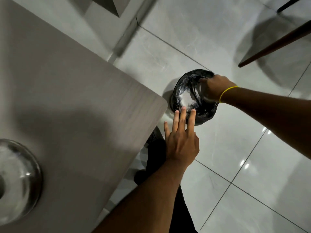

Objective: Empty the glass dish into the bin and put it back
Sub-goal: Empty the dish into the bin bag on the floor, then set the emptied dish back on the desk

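1. The right hand (pixel 214 88), with a thin yellow band (pixel 227 93) on its wrist, reaches over the small round bin lined with a black plastic bag (pixel 183 91) that stands on the pale glossy floor tiles (pixel 252 165)
2. The grip of this hand is closed on the clear glass dish (pixel 199 94), which is tilted on its side above the open mouth of the bin; the dish is blurred, so its exact shape is hard to tell
3. White powdery matter (pixel 186 100) lies inside the black bag, just beside the dish
4. The left hand (pixel 180 140) hovers with fingers spread and straight, holding nothing; its fingertips are over the near rim of the bin
5. The grey wooden desk (pixel 75 98) fills the left side, its rounded corner near the bin
6. A large round glass lid or bowl (pixel 18 179) rests on the desk at the lower left edge
7. A dark wooden chair leg (pixel 272 46) stands on the floor at the upper right, well apart from the bin
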Motion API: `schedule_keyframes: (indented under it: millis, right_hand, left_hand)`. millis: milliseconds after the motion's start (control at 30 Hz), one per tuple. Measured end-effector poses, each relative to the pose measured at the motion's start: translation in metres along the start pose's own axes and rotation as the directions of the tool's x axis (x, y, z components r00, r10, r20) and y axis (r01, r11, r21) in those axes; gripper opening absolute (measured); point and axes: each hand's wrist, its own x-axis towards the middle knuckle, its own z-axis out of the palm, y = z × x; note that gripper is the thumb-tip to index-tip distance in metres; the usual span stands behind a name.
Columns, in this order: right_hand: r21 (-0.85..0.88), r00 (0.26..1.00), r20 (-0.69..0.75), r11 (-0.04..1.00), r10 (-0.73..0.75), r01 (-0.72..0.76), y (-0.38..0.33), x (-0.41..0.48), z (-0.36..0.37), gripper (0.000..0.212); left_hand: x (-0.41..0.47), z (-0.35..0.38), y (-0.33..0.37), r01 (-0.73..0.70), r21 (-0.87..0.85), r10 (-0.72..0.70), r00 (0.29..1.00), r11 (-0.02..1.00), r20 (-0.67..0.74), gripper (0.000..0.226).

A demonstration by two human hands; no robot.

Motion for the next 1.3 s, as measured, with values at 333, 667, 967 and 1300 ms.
schedule_keyframes:
  millis: [333, 667, 967, 1300]
  right_hand:
    - [0.896, 0.918, 0.069, 0.38, 0.391, -0.23, 0.02, -0.163, -0.129, 0.04]
    - [0.94, 0.976, -0.189, 0.307, 0.106, 0.149, -0.12, -0.286, -0.312, 0.043]
    - [0.672, 0.887, -0.299, 0.582, -0.352, 0.457, -0.342, -0.315, -0.325, 0.043]
    - [0.346, 0.787, -0.075, 0.724, -0.613, 0.597, -0.448, -0.322, -0.219, 0.035]
  left_hand:
    - [0.005, -0.17, 0.082, -0.184, 0.053, 0.191, 0.958, 0.982, -0.213, 0.09]
    - [-0.056, -0.389, 0.037, 0.022, 0.014, -0.011, 0.832, 1.0, -0.555, 0.079]
    - [-0.204, -0.452, -0.105, 0.475, -0.087, -0.431, 0.688, 0.876, -0.584, 0.072]
    - [-0.337, -0.363, -0.177, 0.704, -0.18, -0.676, 0.53, 0.687, -0.512, 0.071]
